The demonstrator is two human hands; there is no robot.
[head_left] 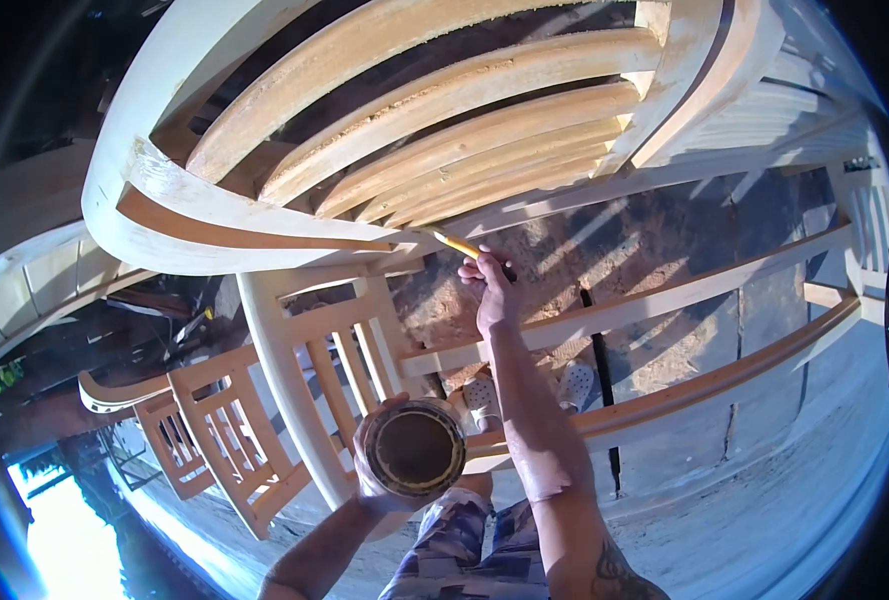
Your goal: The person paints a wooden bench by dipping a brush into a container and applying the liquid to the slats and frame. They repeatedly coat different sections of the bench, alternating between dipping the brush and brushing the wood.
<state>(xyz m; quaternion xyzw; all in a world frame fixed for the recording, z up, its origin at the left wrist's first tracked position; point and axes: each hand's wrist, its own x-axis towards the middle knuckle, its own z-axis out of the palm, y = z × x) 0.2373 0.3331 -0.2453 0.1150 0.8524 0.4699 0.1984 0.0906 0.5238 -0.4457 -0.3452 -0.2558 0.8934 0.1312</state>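
Observation:
My left hand [369, 470] is wrapped round the side of an open round can [416, 448] with brownish contents and a smeared rim, low in front of my body. In my right hand [490, 285] is a slim paintbrush [456, 243] with a yellow handle, pinched between the fingers and pointing up and left. Its pale tip is right at the lower edge of a large curved wooden frame [254, 222]. Bowed wooden slats [454, 95] run across the inside of that frame, their edges rough in places.
Below the frame stand slatted wooden side pieces [349, 345] and two long rails [654, 300] that cross in front of my feet. More slatted wooden parts [219, 425] are at the left. My shoes [576, 385] are on the paved ground [684, 400], near the rails.

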